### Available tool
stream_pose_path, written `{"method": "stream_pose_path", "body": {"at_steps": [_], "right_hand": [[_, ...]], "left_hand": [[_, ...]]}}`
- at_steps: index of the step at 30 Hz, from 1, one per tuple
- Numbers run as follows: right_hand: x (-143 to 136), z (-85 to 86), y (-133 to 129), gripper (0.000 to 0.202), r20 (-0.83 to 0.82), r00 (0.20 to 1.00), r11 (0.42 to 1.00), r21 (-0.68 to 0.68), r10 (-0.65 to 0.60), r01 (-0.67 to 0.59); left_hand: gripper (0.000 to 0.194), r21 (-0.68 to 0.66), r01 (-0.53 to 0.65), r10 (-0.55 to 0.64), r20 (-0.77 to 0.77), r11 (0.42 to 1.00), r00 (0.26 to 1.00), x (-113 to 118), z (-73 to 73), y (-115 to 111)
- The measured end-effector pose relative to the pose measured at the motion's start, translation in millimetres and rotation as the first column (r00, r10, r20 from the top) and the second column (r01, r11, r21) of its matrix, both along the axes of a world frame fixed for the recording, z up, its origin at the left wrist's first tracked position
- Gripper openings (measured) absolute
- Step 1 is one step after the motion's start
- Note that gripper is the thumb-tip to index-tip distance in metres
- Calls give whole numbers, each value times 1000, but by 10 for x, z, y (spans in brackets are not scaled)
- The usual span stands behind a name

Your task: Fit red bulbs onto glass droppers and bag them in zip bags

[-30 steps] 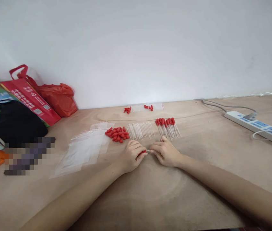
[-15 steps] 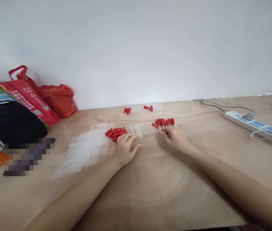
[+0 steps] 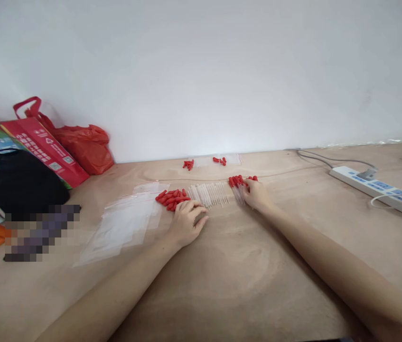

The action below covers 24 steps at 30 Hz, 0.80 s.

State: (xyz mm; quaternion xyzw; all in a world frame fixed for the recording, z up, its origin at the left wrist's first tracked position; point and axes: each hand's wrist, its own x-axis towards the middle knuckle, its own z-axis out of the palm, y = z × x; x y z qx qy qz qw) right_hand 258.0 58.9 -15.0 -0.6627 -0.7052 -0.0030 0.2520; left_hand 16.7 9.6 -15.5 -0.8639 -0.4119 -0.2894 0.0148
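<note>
My left hand (image 3: pixel 188 221) rests on the table with curved, parted fingers, holding nothing. Its fingertips lie beside a heap of red rubber bulbs (image 3: pixel 170 198) and the near ends of a row of thin clear tubes (image 3: pixel 210 192). To the right, my right hand (image 3: pixel 256 194) has its fingers closed around a red-topped dropper within a row of red-topped droppers (image 3: pixel 236 180). The hand covers much of that row, so the exact grip is partly hidden.
Clear zip bags (image 3: pixel 124 223) lie overlapped at left. Near the wall, another clear bag (image 3: pixel 204 160) has small red bulbs (image 3: pixel 188 165) around it. Shopping bags (image 3: pixel 47 147) and a black drawstring bag (image 3: pixel 26 185) stand far left. A power strip (image 3: pixel 375 185) with cables sits right.
My right hand has moved slightly right, onto the row of red-topped droppers. The red-topped piece near its fingers has joined the row's left end. My left hand has barely shifted.
</note>
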Motion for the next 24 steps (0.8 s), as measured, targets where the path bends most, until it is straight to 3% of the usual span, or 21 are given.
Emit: {"method": "stream_pose_path", "body": {"at_steps": [9, 17, 24], "right_hand": [[-18, -71, 94, 23, 65, 997, 998, -52, -40, 44], [-248, 106, -41, 34, 58, 991, 989, -83, -118, 123], [-422, 124, -7, 28, 142, 985, 979, -165, -95, 118]], "left_hand": [[9, -17, -31, 30, -13, 999, 999, -2, 6, -18], [8, -12, -33, 33, -14, 999, 999, 10, 13, -13], [8, -11, -38, 38, -18, 999, 999, 2, 17, -15]]}}
